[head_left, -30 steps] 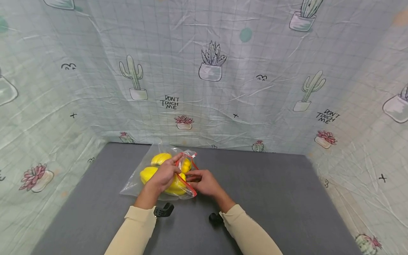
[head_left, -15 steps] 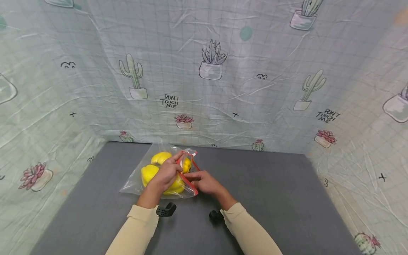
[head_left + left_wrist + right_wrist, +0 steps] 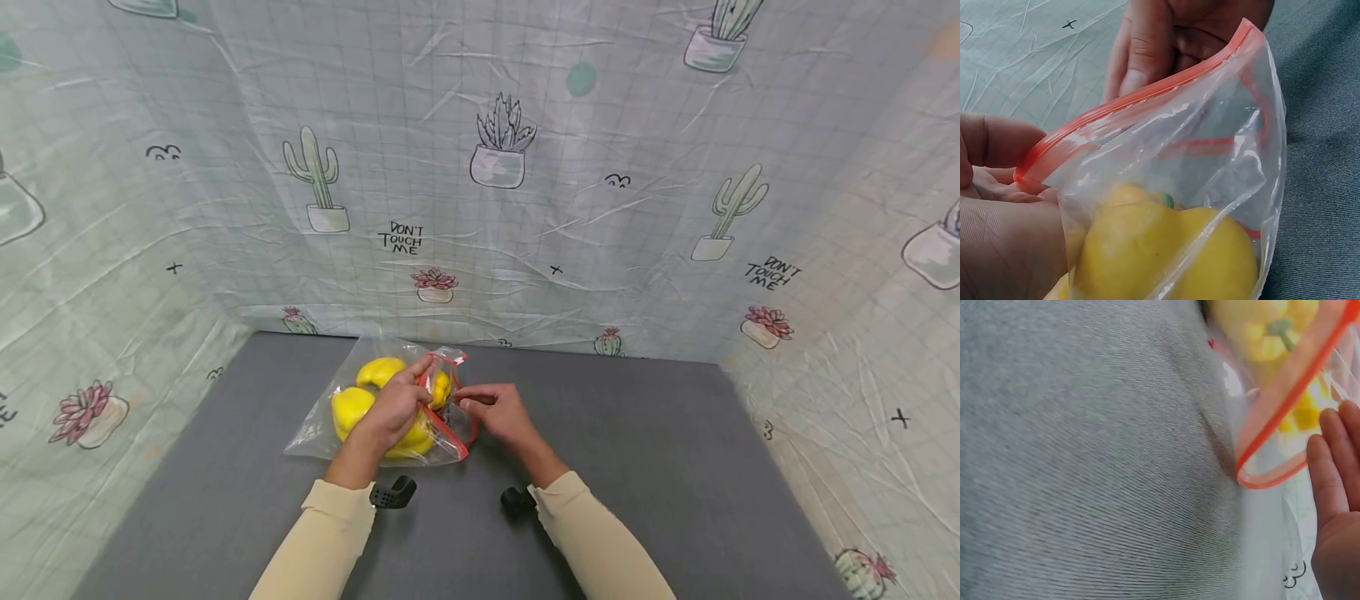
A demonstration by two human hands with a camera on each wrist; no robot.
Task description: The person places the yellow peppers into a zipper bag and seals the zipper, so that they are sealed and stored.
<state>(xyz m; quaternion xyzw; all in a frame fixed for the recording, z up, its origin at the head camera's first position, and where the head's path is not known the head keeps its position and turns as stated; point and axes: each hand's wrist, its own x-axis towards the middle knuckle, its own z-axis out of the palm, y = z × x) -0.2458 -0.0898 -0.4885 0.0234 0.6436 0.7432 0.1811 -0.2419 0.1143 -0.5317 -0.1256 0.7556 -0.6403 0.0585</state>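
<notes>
A clear zip bag (image 3: pixel 318 429) with a red zip edge lies on its side on the grey table, its mouth facing right. Inside are several smooth yellow items; a lobed one with a green stem looks like a yellow bell pepper (image 3: pixel 1166 250). My left hand (image 3: pixel 390 412) reaches across the bag and pinches the red edge near the middle of the mouth. At the mouth's opposite lip, my right hand (image 3: pixel 506 412) holds the red edge between thumb and forefinger. The mouth gapes between both hands. In the right wrist view, the right fingers (image 3: pixel 1329 475) extend beside the red rim.
The grey table (image 3: pixel 637 458) extends right and left of the bag. Behind it and at both sides hangs a wrinkled cactus-print sheet (image 3: pixel 555 225). Black wrist cameras (image 3: pixel 393 493) sit under the cream sleeves (image 3: pixel 326 533).
My right hand has drawn back to the right from inside the mouth, pulling its lip outward, so the mouth gapes wider. The left hand has barely moved.
</notes>
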